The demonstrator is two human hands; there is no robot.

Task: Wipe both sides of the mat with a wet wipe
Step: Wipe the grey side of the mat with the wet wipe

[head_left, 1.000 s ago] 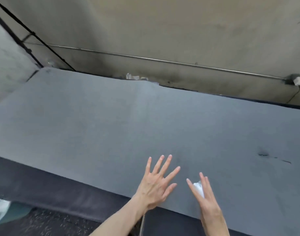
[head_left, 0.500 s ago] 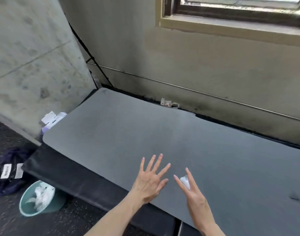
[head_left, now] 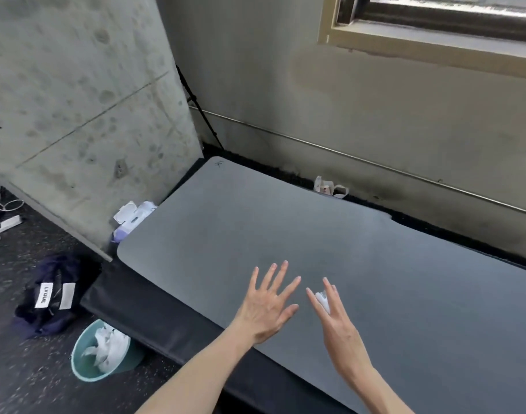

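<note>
A long grey mat (head_left: 285, 234) lies flat on a black padded bench (head_left: 154, 318) along the wall. My left hand (head_left: 264, 306) is spread wide with straight fingers over the mat's near edge and holds nothing. Just to its right, my right hand (head_left: 336, 318) is seen edge-on with fingers extended. A crumpled white wet wipe (head_left: 322, 298) is pinched between its fingers. Whether either hand touches the mat cannot be told.
A pack of wet wipes (head_left: 133, 216) with its lid open sits at the mat's left end by a concrete pillar. On the floor stand a teal bin (head_left: 82, 367) with used wipes and a dark bag (head_left: 51, 297). White wrappers (head_left: 327, 186) lie behind the mat.
The view has swung up and to the left, so the mat's left end, the bin and the bag now show. Both hands keep nearly the same pose over the near edge.
</note>
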